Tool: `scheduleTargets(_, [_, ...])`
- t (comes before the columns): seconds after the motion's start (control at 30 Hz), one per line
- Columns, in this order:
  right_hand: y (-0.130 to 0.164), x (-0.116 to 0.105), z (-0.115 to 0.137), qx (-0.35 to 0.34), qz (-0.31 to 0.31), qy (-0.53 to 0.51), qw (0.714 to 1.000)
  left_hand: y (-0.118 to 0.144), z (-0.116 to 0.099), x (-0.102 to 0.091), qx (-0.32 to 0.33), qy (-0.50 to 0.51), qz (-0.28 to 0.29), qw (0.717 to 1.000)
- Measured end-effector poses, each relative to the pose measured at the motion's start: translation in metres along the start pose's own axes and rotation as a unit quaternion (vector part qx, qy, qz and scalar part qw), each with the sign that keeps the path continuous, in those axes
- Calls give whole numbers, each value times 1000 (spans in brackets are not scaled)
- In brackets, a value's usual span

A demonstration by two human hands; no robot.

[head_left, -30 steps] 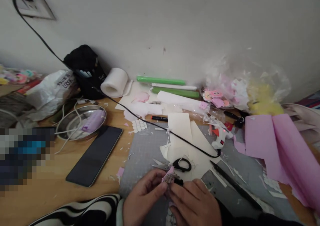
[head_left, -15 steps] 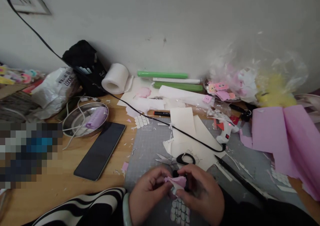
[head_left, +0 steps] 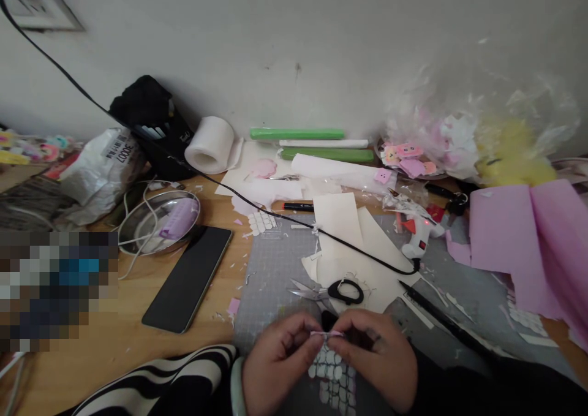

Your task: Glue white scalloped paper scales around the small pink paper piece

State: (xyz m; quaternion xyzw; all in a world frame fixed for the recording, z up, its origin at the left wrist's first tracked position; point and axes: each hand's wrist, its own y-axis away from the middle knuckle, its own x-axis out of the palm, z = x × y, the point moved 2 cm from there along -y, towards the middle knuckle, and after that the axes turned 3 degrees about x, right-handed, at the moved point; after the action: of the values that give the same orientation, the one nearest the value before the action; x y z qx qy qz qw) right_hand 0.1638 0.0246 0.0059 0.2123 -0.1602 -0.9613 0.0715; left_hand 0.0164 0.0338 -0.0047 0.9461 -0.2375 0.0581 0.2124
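Note:
Both hands meet at the bottom centre over a grey cutting mat. My left hand and my right hand pinch a small pink paper piece between their fingertips, edge-on to the camera. Directly below the hands lies a sheet of small white cut-out shapes. Black-handled scissors lie open on cream paper just beyond the fingers.
A dark phone lies left of the mat, beside a metal bowl with cables. A white glue gun with a black cord sits right of centre. Pink paper sheets cover the right. Rolls, a pen and scraps line the wall.
The hands have drawn slightly nearer and turned the pink piece, which now shows only its thin edge. The view has tilted, so the scissors and mat appear higher.

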Motion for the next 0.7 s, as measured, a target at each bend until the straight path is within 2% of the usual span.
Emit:
scheduleTargets(0.13, [-2, 3, -4, 35, 22, -14, 999, 0, 1, -1, 2, -41, -9, 999])
scheduleTargets(0.33, [-5, 0, -6, -16, 26, -10, 999, 0, 1, 0, -4, -25, -21, 999])
scheduleTargets(0.5, [-3, 0, -4, -42, 10, 8, 999, 1, 6, 1, -35, 11, 9, 999])
scheduleTargets(0.6, [-3, -1, -3, -41, -4, 11, 999, 1, 8, 0, -41, 21, 7, 999])
scheduleTargets(0.7, [-4, 0, -3, -10, 28, -33, 999, 1, 8, 1, -38, 30, 8, 999])
